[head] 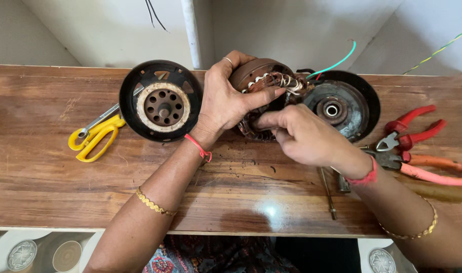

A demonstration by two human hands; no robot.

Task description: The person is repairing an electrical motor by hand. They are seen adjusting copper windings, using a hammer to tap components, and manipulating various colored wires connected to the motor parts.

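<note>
A round motor stator with copper windings (264,81) is tilted on edge above the wooden bench (49,172). My left hand (226,98) grips its left side, thumb pressed across the coils. My right hand (302,136) pinches at the lower front of the windings with fingertips. Green and red wires (337,63) trail from the stator's top right. Both hands hide the lower half of the stator.
A black motor cover with a rusty hub (160,103) lies to the left, another black cover with a bearing (342,103) to the right. Yellow-handled scissors (94,136) lie far left. Red-handled cutters (408,132), orange-handled pliers (433,169) and a thin screwdriver (328,194) lie right.
</note>
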